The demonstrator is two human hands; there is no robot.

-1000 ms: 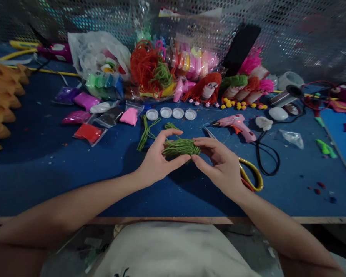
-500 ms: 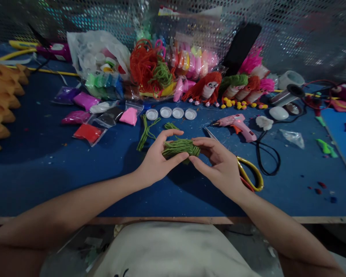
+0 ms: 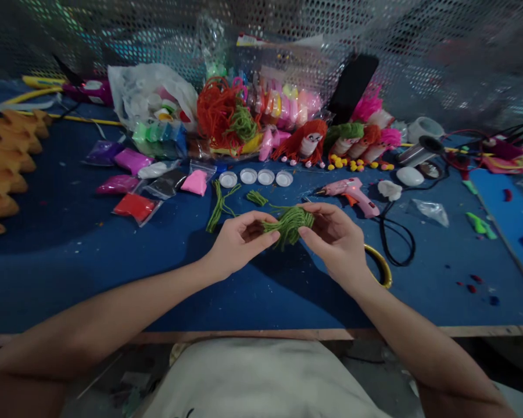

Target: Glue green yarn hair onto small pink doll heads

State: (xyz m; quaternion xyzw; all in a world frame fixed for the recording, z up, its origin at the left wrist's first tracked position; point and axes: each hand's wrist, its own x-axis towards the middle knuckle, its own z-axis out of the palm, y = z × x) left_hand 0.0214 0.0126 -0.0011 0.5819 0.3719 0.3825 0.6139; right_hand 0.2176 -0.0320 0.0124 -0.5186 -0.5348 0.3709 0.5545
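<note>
A bundle of green yarn [image 3: 291, 223] is held between my two hands, just above the blue table. My left hand [image 3: 239, 244] pinches its left end between thumb and fingers. At the other end, my right hand [image 3: 333, 241] grips the yarn with thumb and fingertips. Loose strands fan out below the middle of the bundle. Behind my hands lie a small cut bunch of green yarn [image 3: 257, 198] and some longer green strands [image 3: 219, 206]. The yellow handle of a pair of scissors [image 3: 384, 270] shows beside my right hand, which hides most of the rest.
A pink glue gun [image 3: 351, 191] lies to the right with its black cord [image 3: 407, 255]. Several white caps [image 3: 248, 176] stand in a row. Yarn-haired dolls [image 3: 311, 142] are lined up behind. Bagged clay [image 3: 135, 206] lies left, near an egg tray [image 3: 4, 168].
The bundle has shifted slightly right and its strands have spread downward. My left hand has moved to the narrow left end. My right hand now covers more of the scissors.
</note>
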